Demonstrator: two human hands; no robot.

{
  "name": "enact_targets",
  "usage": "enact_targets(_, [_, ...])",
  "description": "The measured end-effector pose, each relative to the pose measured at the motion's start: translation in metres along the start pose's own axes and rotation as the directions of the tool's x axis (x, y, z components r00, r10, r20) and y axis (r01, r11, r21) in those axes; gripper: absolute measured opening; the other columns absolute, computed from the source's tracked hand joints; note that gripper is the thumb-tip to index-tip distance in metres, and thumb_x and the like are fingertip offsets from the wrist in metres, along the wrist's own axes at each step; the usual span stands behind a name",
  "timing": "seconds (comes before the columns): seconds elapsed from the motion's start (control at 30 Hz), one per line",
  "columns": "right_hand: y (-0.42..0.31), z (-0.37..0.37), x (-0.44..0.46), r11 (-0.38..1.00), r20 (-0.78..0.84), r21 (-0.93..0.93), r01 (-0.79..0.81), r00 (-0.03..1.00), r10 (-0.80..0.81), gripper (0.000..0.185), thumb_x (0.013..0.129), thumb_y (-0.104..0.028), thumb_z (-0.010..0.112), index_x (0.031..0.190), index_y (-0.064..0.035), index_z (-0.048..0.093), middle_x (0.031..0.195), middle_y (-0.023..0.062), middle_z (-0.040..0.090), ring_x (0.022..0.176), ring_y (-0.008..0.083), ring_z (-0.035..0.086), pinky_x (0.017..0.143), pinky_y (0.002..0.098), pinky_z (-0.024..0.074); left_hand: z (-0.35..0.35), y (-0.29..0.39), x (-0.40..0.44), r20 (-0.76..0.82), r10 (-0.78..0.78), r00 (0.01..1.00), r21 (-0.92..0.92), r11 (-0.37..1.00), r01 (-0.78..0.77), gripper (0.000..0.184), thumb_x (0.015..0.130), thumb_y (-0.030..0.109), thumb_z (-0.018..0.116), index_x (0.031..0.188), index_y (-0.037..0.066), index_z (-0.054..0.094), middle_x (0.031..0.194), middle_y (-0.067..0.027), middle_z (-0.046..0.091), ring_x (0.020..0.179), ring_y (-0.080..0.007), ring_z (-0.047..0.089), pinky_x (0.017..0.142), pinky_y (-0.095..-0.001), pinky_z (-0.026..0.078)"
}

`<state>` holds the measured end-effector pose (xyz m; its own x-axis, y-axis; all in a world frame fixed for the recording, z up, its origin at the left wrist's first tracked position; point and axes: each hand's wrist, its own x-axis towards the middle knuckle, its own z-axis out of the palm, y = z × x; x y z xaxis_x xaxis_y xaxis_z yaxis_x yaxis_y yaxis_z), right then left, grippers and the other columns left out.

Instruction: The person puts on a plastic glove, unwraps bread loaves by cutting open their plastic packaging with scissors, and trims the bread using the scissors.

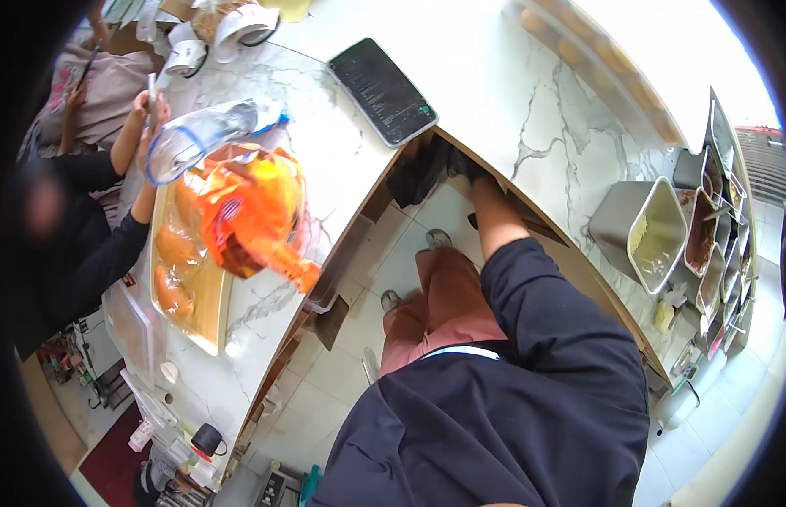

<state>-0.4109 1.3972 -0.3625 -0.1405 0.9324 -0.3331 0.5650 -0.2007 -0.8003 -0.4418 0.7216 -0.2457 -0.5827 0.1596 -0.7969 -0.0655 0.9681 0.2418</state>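
Observation:
One forearm of mine reaches down under the marble counter, beside a black bag in the gap below the corner. The hand at its end is hidden under the counter edge. My other hand does not show. Above the corner a dark phone or tablet lies on the counter. To its left an orange plastic bag rests against a wooden tray with wrapped bread.
Another person in dark clothes holds a phone at the left. Metal food containers stand at the right. White cups are at the upper left. A black-lidded cup sits lower left.

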Motion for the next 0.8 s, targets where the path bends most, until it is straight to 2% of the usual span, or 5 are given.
enact_targets(0.2, [-0.013, 0.039, -0.006, 0.985, 0.088, -0.161, -0.070, 0.992, 0.085, 0.036, 0.092, -0.032, 0.038, 0.112, -0.0046, 0.050, 0.107, 0.0206, 0.054, 0.094, 0.0327, 0.054, 0.082, 0.0413, 0.0423, -0.004, 0.022, -0.020, 0.017, -0.060, 0.998, 0.000, 0.998, 0.060, 0.027, 0.084, 0.028, 0.061, 0.085, 0.000, 0.062, 0.070, -0.0116, 0.063, 0.061, -0.0200, 0.057, 0.060, -0.0344, 0.045])
enact_targets(0.5, [0.014, 0.023, -0.025, 0.980, 0.155, -0.187, -0.073, 0.983, 0.103, 0.036, 0.091, -0.035, 0.042, 0.104, -0.0037, 0.054, 0.099, 0.0189, 0.058, 0.087, 0.0296, 0.057, 0.078, 0.0402, 0.0436, 0.004, 0.024, -0.032, 0.019, -0.069, 0.997, -0.011, 0.998, 0.070, 0.028, 0.084, 0.029, 0.061, 0.085, 0.001, 0.063, 0.069, -0.0108, 0.063, 0.061, -0.0193, 0.057, 0.059, -0.0340, 0.044])
enact_targets(0.67, [0.040, -0.002, -0.056, 0.973, 0.202, -0.223, -0.061, 0.973, 0.107, 0.036, 0.090, -0.036, 0.044, 0.099, -0.0032, 0.057, 0.094, 0.0180, 0.060, 0.084, 0.0278, 0.058, 0.076, 0.0397, 0.0443, 0.004, 0.019, -0.029, -0.003, 0.021, 1.000, 0.002, 1.000, -0.021, 0.028, 0.084, 0.029, 0.061, 0.085, 0.001, 0.063, 0.069, -0.0104, 0.063, 0.060, -0.0188, 0.056, 0.058, -0.0338, 0.044])
enact_targets(0.8, [0.074, -0.013, -0.097, 0.951, 0.300, -0.310, 0.002, 0.949, 0.096, 0.037, 0.089, -0.037, 0.045, 0.095, -0.0028, 0.059, 0.090, 0.0172, 0.062, 0.081, 0.0264, 0.059, 0.074, 0.0392, 0.0449, 0.006, 0.018, -0.016, -0.071, 0.140, 0.988, -0.018, 0.990, -0.142, 0.028, 0.084, 0.029, 0.061, 0.085, 0.001, 0.063, 0.069, -0.0100, 0.063, 0.060, -0.0185, 0.056, 0.058, -0.0337, 0.044])
